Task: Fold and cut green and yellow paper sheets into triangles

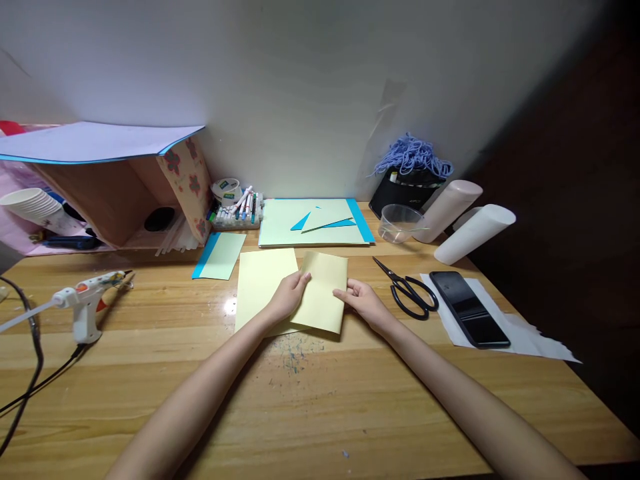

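Note:
Between my hands is a pale yellow piece of folded paper (321, 303), tilted a little above the table. My left hand (289, 295) grips its left edge, thumb on top and the other fingers behind it. At the right edge, my right hand (364, 301) pinches the paper between thumb and fingers. A larger pale yellow sheet (257, 283) lies flat beneath, partly covered by my left hand and the folded paper. Black-handled scissors (409, 290) rest just right of my right hand.
A glue gun (87, 303) with a cord lies at left, before a cardboard box (185, 180). Markers (245, 210), stacked card sheets (270, 230) and a plastic cup (399, 227) stand along the back. A phone (467, 307) and white rolls (475, 233) are at right.

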Available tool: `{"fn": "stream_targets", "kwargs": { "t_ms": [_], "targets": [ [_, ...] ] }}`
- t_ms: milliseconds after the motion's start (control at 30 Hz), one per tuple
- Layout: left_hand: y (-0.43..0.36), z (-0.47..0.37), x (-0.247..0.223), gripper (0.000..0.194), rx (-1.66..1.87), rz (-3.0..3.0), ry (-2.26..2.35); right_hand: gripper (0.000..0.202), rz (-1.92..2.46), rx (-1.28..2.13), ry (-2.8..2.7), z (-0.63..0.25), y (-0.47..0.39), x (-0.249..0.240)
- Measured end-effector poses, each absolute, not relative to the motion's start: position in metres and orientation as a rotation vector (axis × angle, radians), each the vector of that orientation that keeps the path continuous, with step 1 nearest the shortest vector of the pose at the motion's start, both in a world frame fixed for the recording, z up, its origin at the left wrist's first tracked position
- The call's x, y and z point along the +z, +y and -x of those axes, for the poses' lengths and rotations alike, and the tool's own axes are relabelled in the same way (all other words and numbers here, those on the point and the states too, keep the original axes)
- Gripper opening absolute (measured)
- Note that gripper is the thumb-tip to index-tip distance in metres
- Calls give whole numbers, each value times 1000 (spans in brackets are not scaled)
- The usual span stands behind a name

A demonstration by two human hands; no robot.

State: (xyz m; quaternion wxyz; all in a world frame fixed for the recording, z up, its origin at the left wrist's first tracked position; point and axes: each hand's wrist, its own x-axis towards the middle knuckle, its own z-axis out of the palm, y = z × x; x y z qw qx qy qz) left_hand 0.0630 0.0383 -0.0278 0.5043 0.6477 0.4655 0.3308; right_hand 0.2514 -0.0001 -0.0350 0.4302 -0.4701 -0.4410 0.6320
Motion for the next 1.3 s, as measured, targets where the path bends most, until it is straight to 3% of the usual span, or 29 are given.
{"fn": "stream_targets", "kwargs": {
  "t_ms": [533, 1300],
  "targets": [
    [36, -64, -32, 35, 736, -1878, 1149, 32, 1104, 1490, -937, -254, 5, -43],
    [37, -65, -34, 35, 685, -1980, 1152, 29, 1221, 1006, -1059, -263, 11, -43]
  ]
}}
